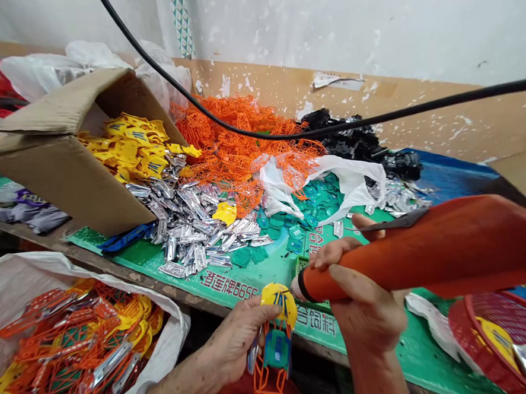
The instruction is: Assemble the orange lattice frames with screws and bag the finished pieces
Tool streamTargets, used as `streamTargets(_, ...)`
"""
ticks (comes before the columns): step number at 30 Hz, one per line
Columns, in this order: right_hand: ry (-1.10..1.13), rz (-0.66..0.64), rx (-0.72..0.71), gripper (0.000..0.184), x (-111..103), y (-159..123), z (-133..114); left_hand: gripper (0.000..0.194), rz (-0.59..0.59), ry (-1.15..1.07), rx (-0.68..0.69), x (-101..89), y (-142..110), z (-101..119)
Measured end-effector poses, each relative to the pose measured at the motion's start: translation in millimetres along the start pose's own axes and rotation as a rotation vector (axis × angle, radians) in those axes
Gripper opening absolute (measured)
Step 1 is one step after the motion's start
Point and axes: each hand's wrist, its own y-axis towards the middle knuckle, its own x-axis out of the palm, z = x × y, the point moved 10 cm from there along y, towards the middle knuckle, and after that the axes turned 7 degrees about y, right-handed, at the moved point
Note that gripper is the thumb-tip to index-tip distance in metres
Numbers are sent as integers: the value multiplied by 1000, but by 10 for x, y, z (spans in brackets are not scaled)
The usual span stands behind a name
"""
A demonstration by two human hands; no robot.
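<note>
My left hand (231, 344) grips a part-built plastic toy (278, 346), made of a yellow end piece, a clear teal part and an orange lattice frame, with a shiny silver piece along its side. The thumb presses on the yellow end. Wrapped around a thick orange power screwdriver (388, 258) is my right hand (359, 292), with one finger by the grey lever on its top. The tool's pale nose points down to the left, close beside the yellow end; whether its bit touches is hard to see.
A cardboard box (68, 173) spills yellow parts (137, 142). Silver pieces (194, 222), orange frames (231, 135), teal parts (321, 194) and black parts (351, 137) lie heaped on the table. A white sack (170, 328) holds assembled toys. At right stands a red basket (468, 334). A black cable (275, 136) hangs across.
</note>
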Motion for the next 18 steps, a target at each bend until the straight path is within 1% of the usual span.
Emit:
streamTargets(7,-49,33,46,51,-65,-41,73,30,-16,8,31,10,-7,33)
streamTargets(12,-98,6,49,51,-64,-69,97,28,-17,32,43,17,-18,48)
streamTargets(18,-112,7,66,53,-96,-108,139,28,-5,70,51,-3,-11,16)
